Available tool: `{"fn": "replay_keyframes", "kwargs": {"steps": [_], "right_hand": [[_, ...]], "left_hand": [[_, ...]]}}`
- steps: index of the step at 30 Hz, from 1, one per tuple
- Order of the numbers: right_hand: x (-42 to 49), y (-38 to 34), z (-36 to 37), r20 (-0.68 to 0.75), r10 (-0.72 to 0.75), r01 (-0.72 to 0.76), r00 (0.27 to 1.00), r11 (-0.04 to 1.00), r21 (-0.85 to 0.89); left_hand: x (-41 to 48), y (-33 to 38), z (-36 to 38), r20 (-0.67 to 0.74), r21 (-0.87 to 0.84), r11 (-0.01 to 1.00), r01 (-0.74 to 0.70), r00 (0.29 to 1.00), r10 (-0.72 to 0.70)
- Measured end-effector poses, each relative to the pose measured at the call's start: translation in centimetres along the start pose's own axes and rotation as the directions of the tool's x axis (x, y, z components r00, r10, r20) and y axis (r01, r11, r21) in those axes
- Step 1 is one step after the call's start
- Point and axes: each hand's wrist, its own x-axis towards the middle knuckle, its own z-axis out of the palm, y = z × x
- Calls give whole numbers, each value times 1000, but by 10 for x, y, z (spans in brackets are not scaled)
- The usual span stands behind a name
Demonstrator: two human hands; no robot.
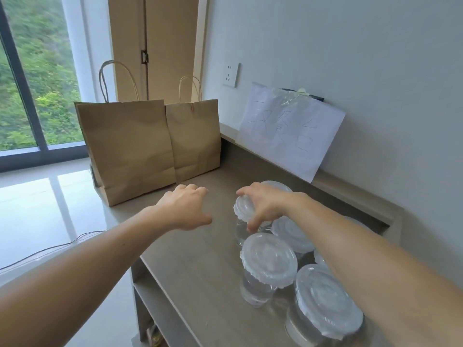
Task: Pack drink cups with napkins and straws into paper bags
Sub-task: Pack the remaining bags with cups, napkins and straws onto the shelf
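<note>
While the right hand (265, 204) grips the lid of a clear plastic white-lidded cup (244, 209), roughly upright at frame centre, the left hand (186, 209) hovers spread and empty, nearer the two brown paper bags (127, 146) standing up-left on the grey table (195, 266).

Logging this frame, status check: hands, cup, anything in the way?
Right hand grips lidded cup by its top. Left hand open, holding nothing, stretched toward near paper bag. Other lidded cups packed close beside the gripped one.
</note>
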Motion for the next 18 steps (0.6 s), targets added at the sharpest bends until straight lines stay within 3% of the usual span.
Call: {"fn": "replay_keyframes", "kwargs": {"steps": [6,12,18], "right_hand": [[-25,1,-13,-179,-24,63,984,974,218],[-104,22,-62,-460,40,142,887,924,355],[-222,87,-75,-536,236,-1,811,916,401]], "left_hand": [[3,17,-25,-90,-13,999,-39,995,38],[7,61,-58,-175,-13,995,-100,980,96],[1,160,-75,-222,23,950,-312,925,309]]}}
